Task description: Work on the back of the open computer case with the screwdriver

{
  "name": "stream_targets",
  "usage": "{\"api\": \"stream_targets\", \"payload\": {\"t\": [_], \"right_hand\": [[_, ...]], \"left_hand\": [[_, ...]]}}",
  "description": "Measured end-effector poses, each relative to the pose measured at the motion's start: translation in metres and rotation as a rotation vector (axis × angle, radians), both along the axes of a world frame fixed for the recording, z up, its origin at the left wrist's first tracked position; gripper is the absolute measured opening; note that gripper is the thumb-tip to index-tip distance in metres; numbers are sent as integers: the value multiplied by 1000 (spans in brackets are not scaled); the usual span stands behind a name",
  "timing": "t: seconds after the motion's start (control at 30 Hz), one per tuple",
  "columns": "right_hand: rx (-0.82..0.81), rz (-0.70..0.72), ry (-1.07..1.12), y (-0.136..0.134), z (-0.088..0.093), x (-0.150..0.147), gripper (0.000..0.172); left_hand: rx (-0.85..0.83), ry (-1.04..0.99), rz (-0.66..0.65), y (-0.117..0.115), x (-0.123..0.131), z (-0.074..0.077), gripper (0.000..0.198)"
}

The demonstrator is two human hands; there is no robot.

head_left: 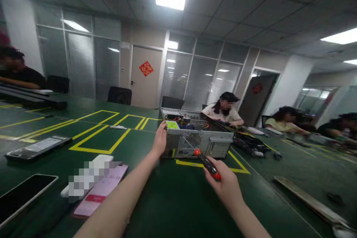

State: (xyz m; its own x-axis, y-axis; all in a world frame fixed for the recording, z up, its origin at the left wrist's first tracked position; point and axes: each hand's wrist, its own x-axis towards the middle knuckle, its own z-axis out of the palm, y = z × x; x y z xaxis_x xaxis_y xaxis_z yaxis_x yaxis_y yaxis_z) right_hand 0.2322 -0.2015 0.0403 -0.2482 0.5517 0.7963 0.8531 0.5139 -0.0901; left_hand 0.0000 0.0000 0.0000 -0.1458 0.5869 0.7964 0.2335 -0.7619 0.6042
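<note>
An opened computer case lies on the green table in front of me, its perforated back panel facing me and wires showing inside. My left hand grips the case's left corner, its fingers beside a bright green label. In my right hand is a screwdriver with a black and red handle. Its thin shaft points up and left toward the back panel; whether the tip touches a screw is too small to tell.
At left lie a hard drive, a dark phone, a white object and a lit phone. Black parts and cables sit right of the case. A long metal strip lies at right. Several people work around the table.
</note>
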Motion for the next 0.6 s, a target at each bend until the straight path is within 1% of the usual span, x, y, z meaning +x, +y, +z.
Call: {"api": "stream_targets", "payload": {"t": [0.3,0.6], "right_hand": [[-51,-26,18,2,0,1,28],[-82,-23,36,1,0,2,28]], "left_hand": [[-21,7,6,-4,3,3,46],[-29,22,4,-7,2,5,44]]}}
